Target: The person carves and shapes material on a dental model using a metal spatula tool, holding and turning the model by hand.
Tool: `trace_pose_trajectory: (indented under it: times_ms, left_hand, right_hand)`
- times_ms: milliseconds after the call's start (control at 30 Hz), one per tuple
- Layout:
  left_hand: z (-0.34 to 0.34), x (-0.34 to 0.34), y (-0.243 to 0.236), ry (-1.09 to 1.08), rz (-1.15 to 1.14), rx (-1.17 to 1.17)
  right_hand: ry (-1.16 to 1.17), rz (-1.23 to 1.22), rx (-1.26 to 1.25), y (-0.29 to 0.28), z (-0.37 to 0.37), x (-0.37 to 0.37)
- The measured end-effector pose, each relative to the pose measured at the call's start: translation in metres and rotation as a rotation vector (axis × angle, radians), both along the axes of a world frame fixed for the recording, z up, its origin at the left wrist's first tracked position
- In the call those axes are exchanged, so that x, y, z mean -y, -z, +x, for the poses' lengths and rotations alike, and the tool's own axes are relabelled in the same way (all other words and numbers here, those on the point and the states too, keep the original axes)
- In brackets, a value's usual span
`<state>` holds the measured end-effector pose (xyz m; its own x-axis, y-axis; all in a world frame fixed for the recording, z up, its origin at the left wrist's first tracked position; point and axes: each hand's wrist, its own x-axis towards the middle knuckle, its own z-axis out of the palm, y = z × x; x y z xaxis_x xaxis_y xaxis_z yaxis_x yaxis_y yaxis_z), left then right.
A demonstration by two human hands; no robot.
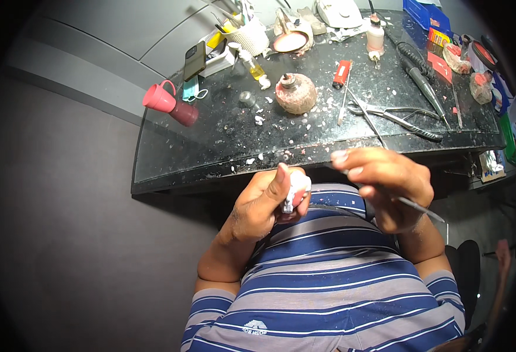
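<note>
In front of my striped shirt, my left hand [257,206] is closed around a small dental cast [297,189] with white plaster and a pink part, its thumb raised along the side. To the right and apart from it, my right hand [392,183] grips a thin metal carving tool [423,210], whose grey shaft sticks out past the palm toward the lower right. The tool's other end is hidden by the fingers. Both hands are just off the front edge of the black worktable [193,161].
White and pink crumbs litter the table. On it stand a wax-spattered round burner [296,94], a red lighter [342,74], pliers [396,115], a corded handpiece [426,91], a clear bottle [375,40], a yellow bottle [254,68], a pink mug [159,100] and a phone [195,60].
</note>
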<state>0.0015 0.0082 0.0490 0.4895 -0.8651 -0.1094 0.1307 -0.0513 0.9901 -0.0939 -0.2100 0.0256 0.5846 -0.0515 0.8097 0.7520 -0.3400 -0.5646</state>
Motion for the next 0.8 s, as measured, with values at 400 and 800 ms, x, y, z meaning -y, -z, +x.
trace_pose_trajectory:
  times_ms: [400, 800]
  left_hand:
    - [-0.008, 0.001, -0.007, -0.080, 0.089, -0.175]
    - [-0.011, 0.002, -0.009, -0.109, 0.132, -0.068]
  right_hand:
    - [-0.134, 0.038, -0.101, 0.000, -0.007, -0.016]
    - [-0.125, -0.004, -0.164, -0.002, -0.007, -0.017]
